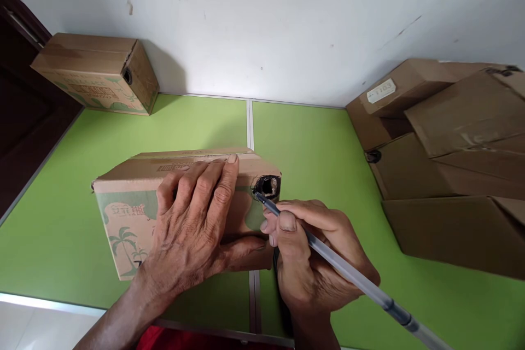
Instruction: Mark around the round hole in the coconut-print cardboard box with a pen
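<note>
A cardboard box (176, 172) with green palm-tree print rests on the green table in front of me. My left hand (197, 219) grips it, fingers bent over its top edge and thumb along its near side. At the box's right corner is a ragged hole (268, 186) with blackened, scribbled edges. Pinched in my right hand (324, 262) is a long pen (348, 270) with a translucent barrel. Its dark tip touches the cardboard just left of the hole. A dark object beneath my right hand is mostly hidden.
Another printed box (98, 74) with a dark-edged corner hole stands at the back left by the wall. Several brown boxes (451, 175) are piled at the right. A metal strip (250, 126) crosses the green tabletop (299, 142); a dark door (28, 87) is at left.
</note>
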